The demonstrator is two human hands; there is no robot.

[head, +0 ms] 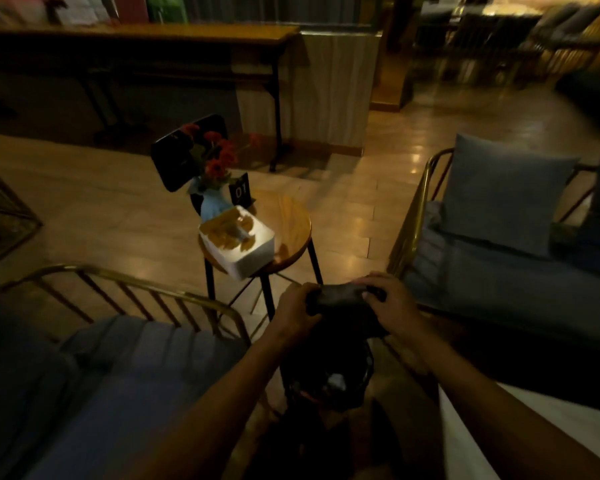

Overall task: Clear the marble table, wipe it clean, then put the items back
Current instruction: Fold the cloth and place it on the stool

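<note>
Cloth [340, 303] (dark), gripped by both hands

Floor [361, 140]: you look down on glossy tan tiles with lamp glare.
Light: dim and warm, brightest at your far right.
Long table [146, 32]: wooden top on dark legs, along the far wall.
Sofas: grey cushions in brass frames, one at your left [125, 344], one at your right [513, 271] with a grey pillow [503, 192].
Far chairs [492, 39]: dark and blurred.
</note>
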